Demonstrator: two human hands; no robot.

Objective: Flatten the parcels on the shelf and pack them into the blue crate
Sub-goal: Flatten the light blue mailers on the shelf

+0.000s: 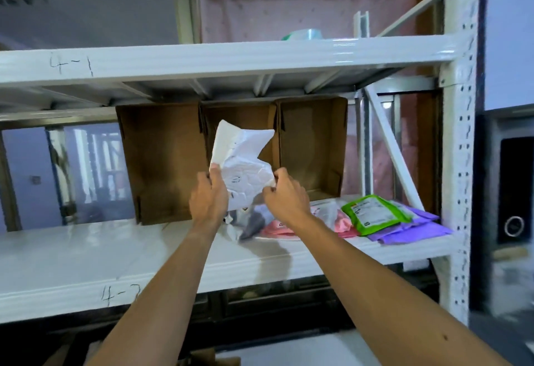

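1. While both hands are up at the middle shelf (86,250) in the head view, I'm calling this the flatten step. The white parcel (242,163) is lifted off the shelf and held upright in front of the cardboard boxes (161,163). It's badly crumpled, creases all over.
2. Left hand (209,195): curled round the parcel's left edge and gripping it firmly, with nothing else in it.
3. Right hand (284,196): fingers bunched tight, pinching the lower right edge of the same parcel.
4. My hands sit near each other, one on each side of the parcel's lower half, so the top half stands free above them with a ragged notch in its outline.
5. Next move, as I judge it, is to draw the two edges apart to pull the creases out. The other option is to lay it on the bare shelf to the left and press it flat with a palm. It looks like thin film that may spring back, so it will want firm smoothing.
6. Just below my hands more parcels lie on the shelf: a grey one (254,221), a pink one (277,228), and a green one (375,213) lying on a purple one (419,228) at the right end. With that many waiting, I'd say plenty of the job is left.
7. I can't see the blue crate from here, so I can't place the drop-off.
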